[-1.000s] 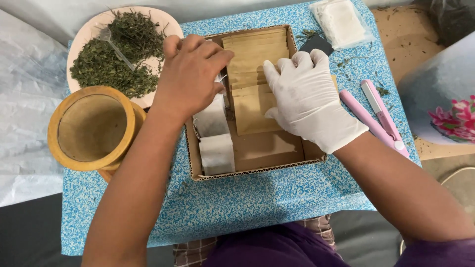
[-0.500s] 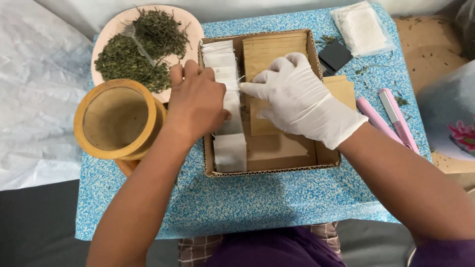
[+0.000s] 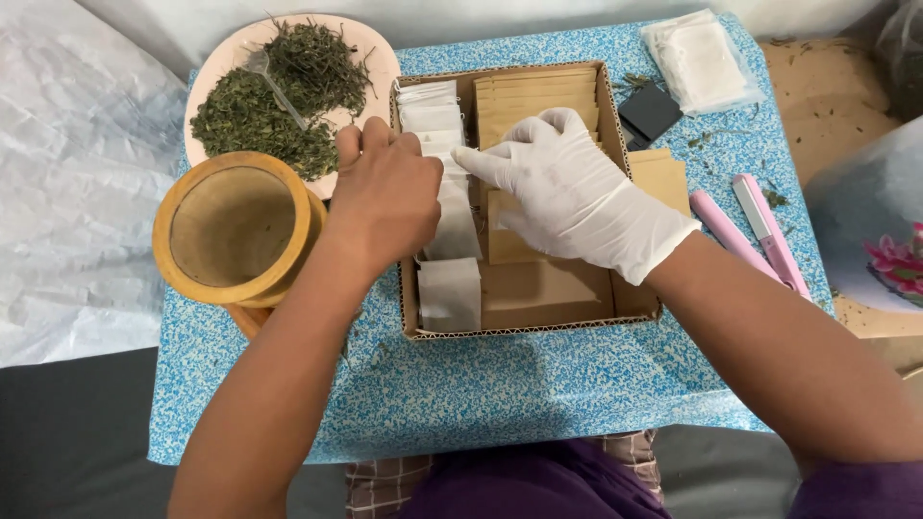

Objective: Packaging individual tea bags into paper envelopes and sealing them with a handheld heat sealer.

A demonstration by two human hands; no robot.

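Two hands at work over one cardboard box (image 3: 538, 322), listed left to right as we see them.

Item: round wooden sieve (image 3: 234, 226), bare of leaf, near the worktop's (image 3: 519, 394) left edge.
Item: pale plate (image 3: 216, 82) behind it, heaped with dried green leaves (image 3: 252, 115); a clear scoop lies among them.
Item: our left hand (image 3: 385, 197), bare, curled down onto the row of white sachets (image 3: 450, 226) in the box's left column; whether it pinches one we cannot tell.
Item: our right hand (image 3: 572, 197), in a white glove, fingers loose and spread, fingertips touching the same row.
Item: brown paper envelopes (image 3: 534, 96) stacked in the right column.
Item: clear bag of blank white sachets (image 3: 702, 60), far corner.
Item: pink clamp tool (image 3: 760, 235), right edge.

We judge the work part done: sachets already stand in the box, much loose leaf remains.
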